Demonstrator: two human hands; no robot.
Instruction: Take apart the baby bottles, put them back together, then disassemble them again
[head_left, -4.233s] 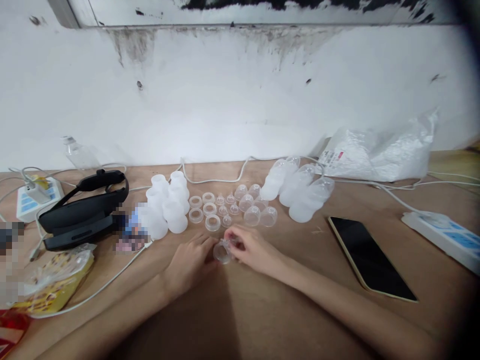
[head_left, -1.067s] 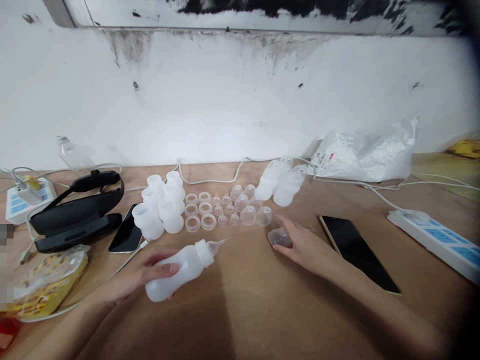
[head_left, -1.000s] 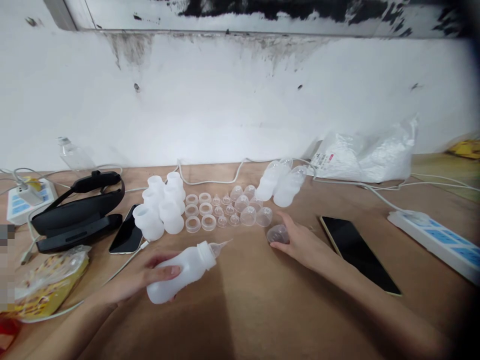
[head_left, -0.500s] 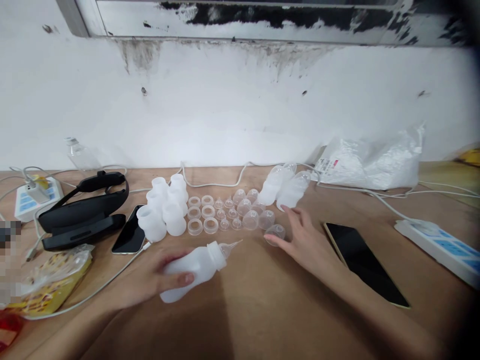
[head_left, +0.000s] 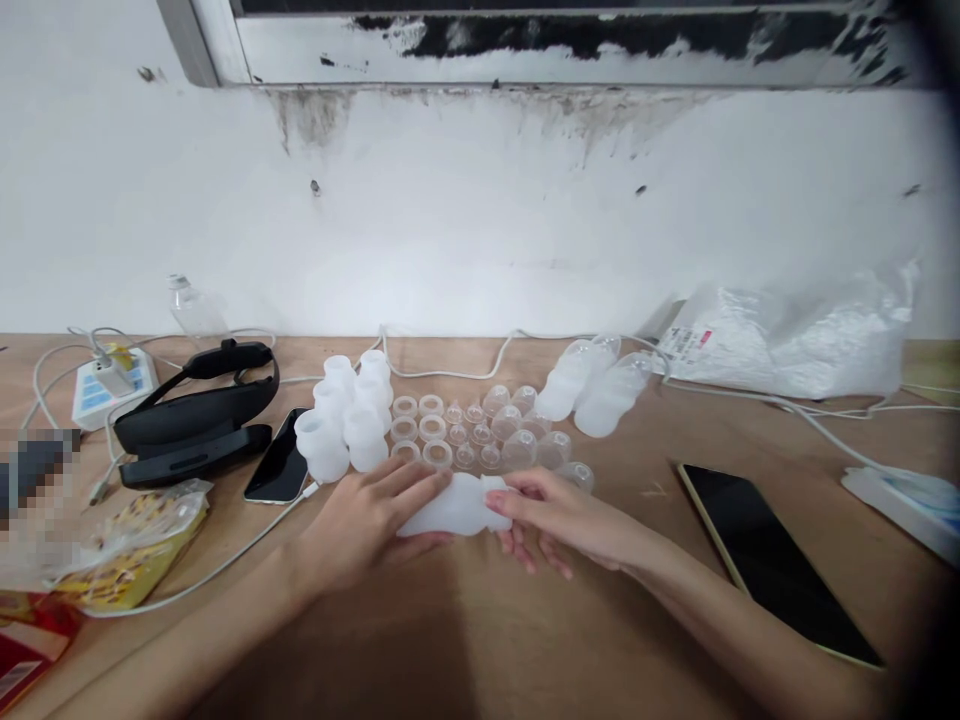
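Observation:
A white baby bottle (head_left: 448,508) lies nearly level above the table. My left hand (head_left: 379,515) is wrapped around its body, fingers over the top. My right hand (head_left: 547,510) grips the collar end, its thumb on the white ring; the teat is hidden behind that hand. Just beyond it sits a clear dome cap (head_left: 579,474). More clear caps (head_left: 519,450) stand behind, beside small clear teats (head_left: 480,434) and white collar rings (head_left: 433,428). To the left stand several open white bottles (head_left: 322,445). At the back right lie white bottles (head_left: 604,408) with clear caps on.
A black phone (head_left: 780,560) lies at right, near a power strip (head_left: 911,500). At left are another phone (head_left: 279,462), a black headset (head_left: 195,430), a snack bag (head_left: 142,555) and a second power strip (head_left: 112,385). A plastic bag (head_left: 795,340) and cables run along the wall.
My right hand has left the clear dome cap and come left onto the bottle's collar. My left hand has brought the bottle right and turned it more level. The whole view has shifted slightly.

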